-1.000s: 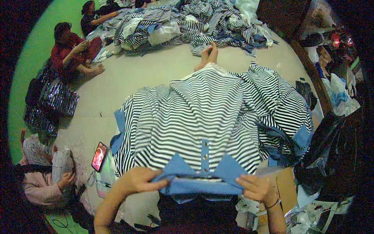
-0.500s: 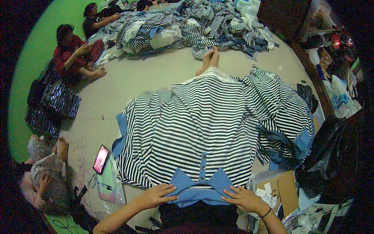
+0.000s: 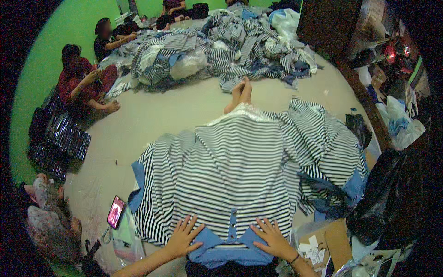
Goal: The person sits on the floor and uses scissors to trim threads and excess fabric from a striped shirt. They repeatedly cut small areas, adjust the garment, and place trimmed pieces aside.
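A black-and-white striped shirt (image 3: 230, 166) lies spread over my stretched-out legs, its collar end closest to me. Its blue collar (image 3: 210, 237) has two pointed flaps, and a short blue button placket (image 3: 233, 224) runs away from between them. My left hand (image 3: 183, 239) rests flat on the stripes beside the left collar flap, fingers spread. On the other side, my right hand (image 3: 274, 239) lies flat by the right flap, fingers also apart. Blue cuffs show at the shirt's left edge.
More striped garments (image 3: 330, 152) lie to the right, near a black plastic bag (image 3: 390, 194) and cardboard (image 3: 339, 240). A lit phone (image 3: 116, 212) is on the floor at left. Beyond are a large garment pile (image 3: 184, 60) and several people, including one in dark red (image 3: 85, 83).
Both hands have shifted from the collar's flaps onto the striped cloth beside them, with fingers spreading wider. The view has tilted up, so the scene sits lower.
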`<move>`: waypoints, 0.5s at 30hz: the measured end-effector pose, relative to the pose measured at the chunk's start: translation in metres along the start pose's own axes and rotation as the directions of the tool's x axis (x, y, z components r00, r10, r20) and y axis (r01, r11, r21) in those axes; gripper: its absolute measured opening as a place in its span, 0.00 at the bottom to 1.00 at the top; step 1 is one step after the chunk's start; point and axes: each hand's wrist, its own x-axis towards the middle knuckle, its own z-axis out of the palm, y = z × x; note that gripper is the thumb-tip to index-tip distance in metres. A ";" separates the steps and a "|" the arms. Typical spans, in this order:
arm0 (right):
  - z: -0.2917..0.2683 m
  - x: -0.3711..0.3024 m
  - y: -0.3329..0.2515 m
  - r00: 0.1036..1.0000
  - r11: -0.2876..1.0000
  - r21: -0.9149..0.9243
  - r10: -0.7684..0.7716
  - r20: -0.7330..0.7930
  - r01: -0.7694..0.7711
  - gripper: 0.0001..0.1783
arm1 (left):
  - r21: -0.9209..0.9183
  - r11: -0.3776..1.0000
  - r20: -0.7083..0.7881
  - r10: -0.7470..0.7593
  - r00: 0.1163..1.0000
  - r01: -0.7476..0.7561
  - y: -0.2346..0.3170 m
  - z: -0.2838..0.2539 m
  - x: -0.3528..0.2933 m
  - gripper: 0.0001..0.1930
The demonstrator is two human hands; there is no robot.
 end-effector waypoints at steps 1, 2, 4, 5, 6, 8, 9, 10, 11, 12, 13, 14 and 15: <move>0.004 -0.009 0.009 0.997 0.995 -0.074 0.069 0.020 -0.067 0.30 | -0.112 0.989 0.053 -0.089 0.995 0.094 -0.006 0.003 0.003 0.36; 0.008 -0.013 0.023 0.979 0.978 -0.045 0.201 -0.032 -0.202 0.30 | -0.119 0.987 0.029 -0.105 0.994 0.108 -0.011 0.002 0.002 0.39; 0.019 -0.026 0.048 0.913 0.941 -0.049 0.312 -0.262 -0.335 0.30 | -0.038 0.994 -0.160 -0.105 0.981 0.101 -0.028 -0.003 0.018 0.36; 0.026 -0.031 0.060 0.794 0.859 0.047 0.491 -0.358 -0.510 0.29 | -0.076 0.993 -0.260 -0.105 0.960 0.088 -0.042 -0.008 0.035 0.33; 0.033 -0.037 0.069 0.648 0.770 0.110 0.597 -0.472 -0.629 0.28 | -0.148 0.988 -0.335 -0.087 0.938 0.039 -0.061 -0.016 0.056 0.30; 0.044 -0.057 0.082 0.524 0.611 -0.010 0.669 -0.527 -0.791 0.22 | -0.177 0.983 -0.462 -0.130 0.877 0.052 -0.092 -0.026 0.103 0.23; 0.048 -0.065 0.087 0.612 0.668 -0.115 0.582 -0.535 -0.735 0.21 | -0.205 0.979 -0.505 -0.101 0.857 -0.005 -0.111 -0.030 0.133 0.21; 0.052 -0.072 0.089 0.659 0.682 -0.168 0.565 -0.496 -0.712 0.21 | -0.238 0.971 -0.475 -0.148 0.867 0.035 -0.127 -0.032 0.162 0.21; 0.055 -0.078 0.091 0.698 0.691 -0.217 0.554 -0.454 -0.690 0.21 | -0.297 0.955 -0.444 -0.152 0.883 0.016 -0.141 -0.034 0.190 0.21; 0.057 -0.081 0.093 0.682 0.681 -0.189 0.588 -0.435 -0.708 0.20 | -0.202 0.978 -0.456 -0.052 0.888 -0.047 -0.154 -0.035 0.218 0.21; 0.061 -0.081 0.095 0.665 0.668 -0.164 0.620 -0.418 -0.726 0.20 | -0.190 0.981 -0.426 -0.118 0.897 0.039 -0.163 -0.033 0.246 0.22; 0.062 -0.080 0.099 0.648 0.655 -0.139 0.649 -0.399 -0.742 0.20 | -0.249 0.959 -0.386 -0.224 0.895 0.133 -0.171 -0.032 0.271 0.23; 0.069 -0.078 0.099 0.604 0.645 -0.075 0.660 -0.447 -0.760 0.18 | -0.311 0.914 -0.305 -0.355 0.884 0.260 -0.177 -0.030 0.293 0.25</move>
